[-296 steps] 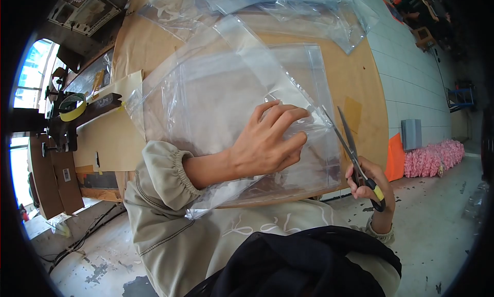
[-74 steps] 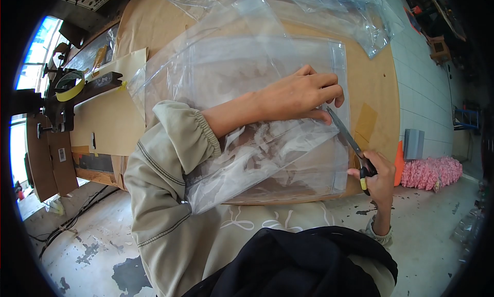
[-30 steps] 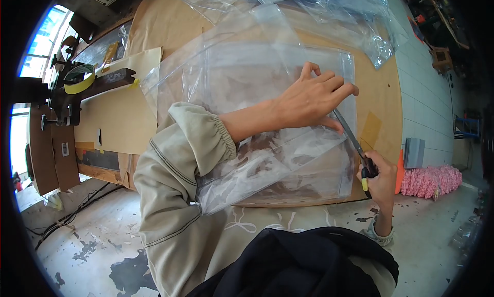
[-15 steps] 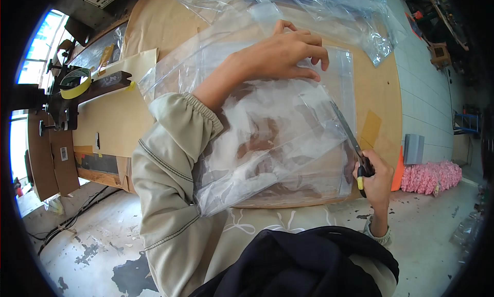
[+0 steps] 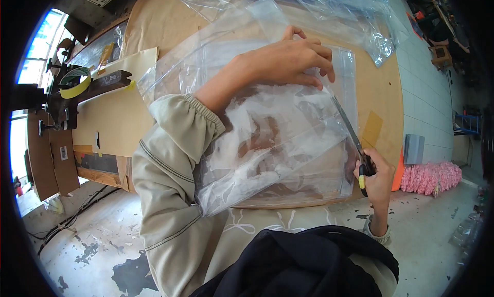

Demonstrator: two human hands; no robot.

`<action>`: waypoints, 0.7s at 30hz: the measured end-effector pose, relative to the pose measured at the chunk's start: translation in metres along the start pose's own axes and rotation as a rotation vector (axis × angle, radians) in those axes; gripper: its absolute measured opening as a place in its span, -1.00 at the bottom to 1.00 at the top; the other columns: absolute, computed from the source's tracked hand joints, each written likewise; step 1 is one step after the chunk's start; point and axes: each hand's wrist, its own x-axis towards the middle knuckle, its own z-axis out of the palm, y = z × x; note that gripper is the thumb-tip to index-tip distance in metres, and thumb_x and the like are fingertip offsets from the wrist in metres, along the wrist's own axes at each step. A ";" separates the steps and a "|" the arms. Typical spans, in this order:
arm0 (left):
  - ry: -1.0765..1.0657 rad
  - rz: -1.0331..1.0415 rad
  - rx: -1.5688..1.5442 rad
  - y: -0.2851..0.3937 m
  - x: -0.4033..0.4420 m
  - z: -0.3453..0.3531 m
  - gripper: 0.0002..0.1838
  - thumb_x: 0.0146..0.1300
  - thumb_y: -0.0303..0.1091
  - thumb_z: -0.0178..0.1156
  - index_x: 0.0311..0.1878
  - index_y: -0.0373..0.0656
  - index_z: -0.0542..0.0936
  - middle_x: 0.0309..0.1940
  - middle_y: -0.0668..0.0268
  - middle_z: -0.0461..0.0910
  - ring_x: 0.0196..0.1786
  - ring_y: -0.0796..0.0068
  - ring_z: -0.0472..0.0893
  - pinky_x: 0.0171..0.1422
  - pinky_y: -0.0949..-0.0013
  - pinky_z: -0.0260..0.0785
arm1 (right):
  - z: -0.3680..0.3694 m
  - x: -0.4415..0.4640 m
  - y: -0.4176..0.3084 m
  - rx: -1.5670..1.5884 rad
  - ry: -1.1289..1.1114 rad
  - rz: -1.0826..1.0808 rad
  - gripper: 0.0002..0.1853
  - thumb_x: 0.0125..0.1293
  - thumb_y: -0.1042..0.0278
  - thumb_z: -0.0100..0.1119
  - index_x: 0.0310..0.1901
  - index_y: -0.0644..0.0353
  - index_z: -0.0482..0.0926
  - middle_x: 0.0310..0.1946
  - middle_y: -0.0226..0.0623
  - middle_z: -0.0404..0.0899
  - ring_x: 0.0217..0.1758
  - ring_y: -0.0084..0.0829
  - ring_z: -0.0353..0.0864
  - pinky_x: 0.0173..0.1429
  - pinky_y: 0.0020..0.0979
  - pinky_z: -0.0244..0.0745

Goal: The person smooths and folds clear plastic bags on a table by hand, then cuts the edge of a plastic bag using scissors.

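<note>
On the work board lies a clear plastic sheet or bag (image 5: 288, 137) with whitish, cloudy patches and folds. Over its upper part is my left hand (image 5: 296, 63), fingers spread and loosely bent, thumb and fingertips close to the scissor tips. A gap shows between thumb and fingers. My right hand (image 5: 378, 176), at the board's right edge, grips a pair of scissors (image 5: 350, 130) by dark handles with a yellow part. The blades point up and left along the plastic and look nearly closed. Whether they have plastic between them is too fine to see.
More clear plastic (image 5: 319, 9) is heaped at the board's far side. A roll of yellow tape (image 5: 76, 83) hangs on a dark clamp-like fixture to the left. Yellow-brown tape (image 5: 372, 127) sticks to the board's right side. A pink fluffy bundle (image 5: 431, 177) lies beyond it.
My left hand has shifted slightly right and down, its fingertips now closer to the scissor tips. The scissors and my right hand have barely moved.
</note>
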 end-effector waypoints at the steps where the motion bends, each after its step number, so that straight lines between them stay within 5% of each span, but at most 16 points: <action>1: -0.020 0.015 0.011 0.000 0.000 -0.001 -0.85 0.22 -0.18 0.24 -0.22 0.03 0.56 -0.24 0.45 0.50 -0.09 0.49 0.49 0.25 0.04 -0.01 | 0.000 0.000 0.000 -0.004 -0.001 0.004 -0.70 -0.10 0.59 0.34 -0.24 0.26 0.57 -0.55 -0.30 0.51 -0.53 -0.55 0.47 -0.41 -0.50 0.34; 21: -0.043 -0.030 0.118 0.010 0.004 -0.007 -0.84 0.26 -0.11 0.21 -0.31 0.06 0.63 -0.40 0.46 0.46 -0.18 0.48 0.49 0.19 0.09 0.01 | 0.003 0.004 0.005 -0.036 0.077 -0.106 -0.76 -0.01 0.53 0.37 -0.26 0.27 0.58 -0.58 -0.28 0.48 -0.57 -0.54 0.41 -0.45 -0.50 0.28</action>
